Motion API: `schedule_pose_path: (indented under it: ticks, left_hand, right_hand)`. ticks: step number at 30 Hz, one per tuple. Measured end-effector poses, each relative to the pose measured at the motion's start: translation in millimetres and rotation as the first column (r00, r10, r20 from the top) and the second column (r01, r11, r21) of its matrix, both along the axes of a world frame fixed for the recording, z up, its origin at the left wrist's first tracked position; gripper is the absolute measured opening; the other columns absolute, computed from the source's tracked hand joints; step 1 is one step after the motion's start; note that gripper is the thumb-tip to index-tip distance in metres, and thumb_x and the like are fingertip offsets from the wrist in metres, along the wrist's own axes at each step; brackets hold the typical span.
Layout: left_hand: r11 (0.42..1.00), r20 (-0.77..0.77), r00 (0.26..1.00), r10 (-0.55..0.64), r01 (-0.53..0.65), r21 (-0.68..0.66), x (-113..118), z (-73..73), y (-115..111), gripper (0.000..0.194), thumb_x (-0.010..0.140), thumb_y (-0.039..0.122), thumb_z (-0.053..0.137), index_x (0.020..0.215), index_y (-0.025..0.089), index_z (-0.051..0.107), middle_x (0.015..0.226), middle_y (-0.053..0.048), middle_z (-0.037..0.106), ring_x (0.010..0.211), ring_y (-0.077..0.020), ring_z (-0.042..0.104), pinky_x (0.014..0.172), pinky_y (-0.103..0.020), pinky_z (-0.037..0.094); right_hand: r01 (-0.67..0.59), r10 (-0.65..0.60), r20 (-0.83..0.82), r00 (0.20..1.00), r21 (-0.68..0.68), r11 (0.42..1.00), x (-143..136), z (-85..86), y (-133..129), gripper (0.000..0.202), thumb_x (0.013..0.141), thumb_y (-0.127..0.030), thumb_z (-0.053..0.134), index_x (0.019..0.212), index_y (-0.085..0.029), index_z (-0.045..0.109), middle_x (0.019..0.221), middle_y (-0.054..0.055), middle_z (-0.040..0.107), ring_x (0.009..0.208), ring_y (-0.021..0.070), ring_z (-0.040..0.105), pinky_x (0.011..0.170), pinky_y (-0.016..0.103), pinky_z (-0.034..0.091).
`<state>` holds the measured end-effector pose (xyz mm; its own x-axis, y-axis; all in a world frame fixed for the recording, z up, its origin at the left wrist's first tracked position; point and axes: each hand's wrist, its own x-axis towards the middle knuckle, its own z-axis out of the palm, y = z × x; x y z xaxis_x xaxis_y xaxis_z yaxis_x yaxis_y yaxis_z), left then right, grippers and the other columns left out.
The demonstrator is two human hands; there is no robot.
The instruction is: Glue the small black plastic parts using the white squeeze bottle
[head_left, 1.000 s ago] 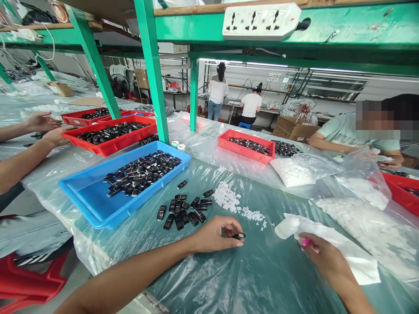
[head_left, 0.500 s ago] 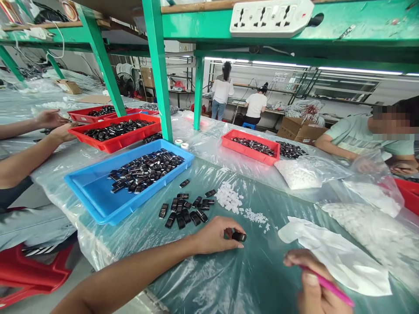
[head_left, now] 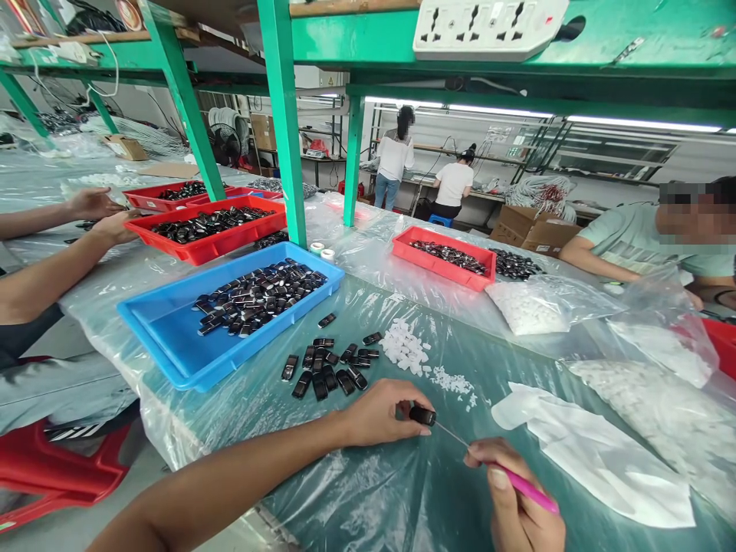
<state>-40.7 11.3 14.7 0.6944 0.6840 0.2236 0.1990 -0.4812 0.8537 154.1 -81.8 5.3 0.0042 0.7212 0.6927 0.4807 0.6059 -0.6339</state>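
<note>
Plastic-covered bench (head_left: 402, 491) — L hand (head_left: 379, 414) pinches black piece (head_left: 422, 415), pink tool (head_left: 520, 483) touching.

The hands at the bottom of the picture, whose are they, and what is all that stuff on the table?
They belong to one person who wears a camera on the head, so you see what that person sees, looking down at a table covered in clear plastic. The left hand pinches a small black piece. The right hand holds a pink tool with a thin metal tip that touches the piece. Just behind lie loose black pieces and a little pile of white bits. A blue tray holds many more black pieces. A flat white bag lies to the right. The arms at the far left belong to another person, beside red trays.
</note>
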Motion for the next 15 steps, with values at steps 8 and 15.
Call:
schedule_pose_path:
  ticks: [8, 15]
  left_hand:
    - [0.999, -0.017, 1.000, 0.001, -0.001, 0.039, 0.1, 0.2, 0.6, 0.028, 0.076, 0.033, 0.065, 0.098, 0.016, 0.065, 0.090, -0.005, 0.064, 0.074, -0.0136, 0.058, 0.067, -0.021, 0.046]
    - [0.996, -0.072, 0.997, 0.007, -0.001, 0.085, -1.0, 2.3, -0.2, 0.025, 0.078, 0.032, 0.063, 0.099, 0.018, 0.064, 0.090, -0.005, 0.064, 0.076, -0.0145, 0.058, 0.067, -0.021, 0.046]
  right_hand:
    - [0.001, -0.002, 0.055, 0.998, 0.010, 1.000, 1.2, -3.2, 1.7, 0.017, 0.086, -0.019, 0.044, 0.091, -0.021, 0.060, 0.075, 0.005, 0.061, 0.075, 0.0188, 0.061, 0.063, 0.030, 0.050]
    - [0.009, -0.008, 0.085, 0.996, -0.015, 1.000, 0.2, 0.9, 4.6, 0.017, 0.086, -0.019, 0.043, 0.089, -0.022, 0.060, 0.074, 0.004, 0.062, 0.073, 0.0189, 0.063, 0.061, 0.029, 0.051]
